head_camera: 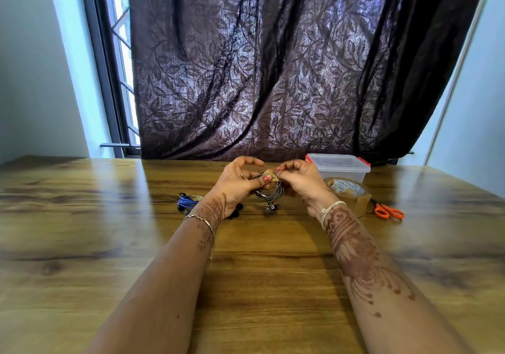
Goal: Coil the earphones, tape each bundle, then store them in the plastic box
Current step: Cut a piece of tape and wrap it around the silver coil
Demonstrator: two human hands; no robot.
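- while the left hand (235, 184) grips the grey earphone coil (269, 193) just above the table (82, 244), thumb curled over the loops, the right hand (300, 181) pinches a strip of brown tape (270, 176) at the coil's top; the hands are close together, nearly touching.
- grey coil: wound, earbuds hanging from its near side. the tape looks partly wrapped, so this is judged to be mid-taping.
- blue earphone bundle (185, 202) lies on the table left of the left wrist and looks coiled already. there is a tan scrap beside it, but i cannot tell whether it is tape on the bundle.
- dark earbuds (236, 211) show under the left hand, partly hidden, and their state is unclear.
- plastic box (338, 167) sits far right behind the right hand, with red clips; the lid appears to be on. nothing seen stored yet, so opening and storing remain.
- tape roll (347, 191) is just right of the right wrist, with the orange scissors (388, 211) further right, near the roll.
- room: wide bare wood near and to the left. the right side is crowded, with roll, scissors and box clustered together.
- edges: the far table edge meets the curtain (273, 80) just behind the box, so there is little slack there. the side edges are well away from the work.
- judgement: the reach to the box passes over the roll.
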